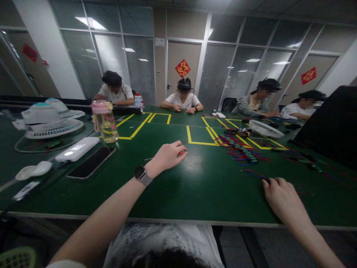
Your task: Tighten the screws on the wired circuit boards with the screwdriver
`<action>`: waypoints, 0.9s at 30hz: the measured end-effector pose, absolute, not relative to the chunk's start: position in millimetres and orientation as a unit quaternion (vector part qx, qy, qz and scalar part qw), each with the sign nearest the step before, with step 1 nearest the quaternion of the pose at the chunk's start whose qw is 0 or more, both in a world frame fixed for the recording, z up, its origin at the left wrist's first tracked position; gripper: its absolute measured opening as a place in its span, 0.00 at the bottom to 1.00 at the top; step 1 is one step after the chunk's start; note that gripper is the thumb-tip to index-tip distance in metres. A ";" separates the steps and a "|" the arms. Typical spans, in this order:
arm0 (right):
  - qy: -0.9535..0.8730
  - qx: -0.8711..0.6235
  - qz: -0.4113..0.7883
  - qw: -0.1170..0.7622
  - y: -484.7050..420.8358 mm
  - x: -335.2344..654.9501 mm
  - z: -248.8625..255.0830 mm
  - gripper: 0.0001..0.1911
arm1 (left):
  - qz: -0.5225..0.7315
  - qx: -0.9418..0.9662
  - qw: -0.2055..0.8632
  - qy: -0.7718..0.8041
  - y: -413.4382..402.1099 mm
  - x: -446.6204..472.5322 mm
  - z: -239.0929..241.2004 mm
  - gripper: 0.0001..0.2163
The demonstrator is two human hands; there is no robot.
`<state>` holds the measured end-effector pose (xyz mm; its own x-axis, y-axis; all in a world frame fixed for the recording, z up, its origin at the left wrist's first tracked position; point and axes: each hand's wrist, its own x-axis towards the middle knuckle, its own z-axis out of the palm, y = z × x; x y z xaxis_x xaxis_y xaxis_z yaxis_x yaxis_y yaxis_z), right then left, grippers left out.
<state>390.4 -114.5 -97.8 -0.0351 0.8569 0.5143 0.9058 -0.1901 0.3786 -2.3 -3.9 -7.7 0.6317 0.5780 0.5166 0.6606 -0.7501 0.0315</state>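
My left hand, with a watch on its wrist, is stretched out over the green table. Its fingers curl over a small orange-handled tool, whose thin metal shaft sticks out to the left along the tabletop. My right hand lies near the table's front right, knuckles up and fingers bent. Its fingertips press on the end of a blue and red wire. A pile of small green boards with red and blue wires lies just beyond that hand.
At the left are a pink-capped bottle, a white power bank, a black phone and two white fans. Yellow tape boxes mark the table. Several people sit along the far side. A dark panel stands at the right.
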 end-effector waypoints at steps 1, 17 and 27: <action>-0.635 -0.693 -0.340 0.030 -115.3 389.9 -98.2 0.24 | -0.256 -0.900 0.079 -0.343 -3.9 -2.4 -7.6 0.14; -0.589 -0.750 -0.280 0.107 -126.5 388.5 -99.2 0.28 | -0.255 -0.900 0.065 -0.346 -4.6 -2.5 -7.0 0.14; -0.658 -0.705 -0.180 0.195 -118.5 431.2 -113.2 0.30 | -0.259 -0.900 0.074 -0.342 -3.1 -1.0 -9.5 0.13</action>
